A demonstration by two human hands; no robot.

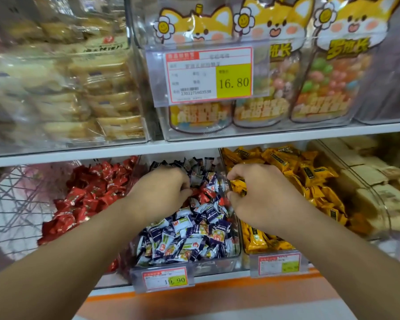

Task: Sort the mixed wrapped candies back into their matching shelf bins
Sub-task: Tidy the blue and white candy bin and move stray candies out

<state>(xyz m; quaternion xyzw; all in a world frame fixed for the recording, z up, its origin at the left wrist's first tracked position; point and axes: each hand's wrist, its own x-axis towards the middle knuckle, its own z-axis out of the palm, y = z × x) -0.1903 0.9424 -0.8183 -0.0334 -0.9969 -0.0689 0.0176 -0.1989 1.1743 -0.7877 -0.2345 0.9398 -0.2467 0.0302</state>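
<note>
hands in blue-white candy bin [185,262]: left hand [162,190] pinches red candy [203,192], right hand [252,195] grips yellow candy [238,184]; light, crinkly, slippery, best pinched by wrapper ends.

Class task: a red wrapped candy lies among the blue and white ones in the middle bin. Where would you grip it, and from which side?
Probably pinch the red candy by its crimped wrapper edge, from above: the middle bin is open-topped and neighbouring wrappers crowd its sides.

Left hand [162,190] fingertips buried in candies; upper-left packets [62,88] blurred.
</note>
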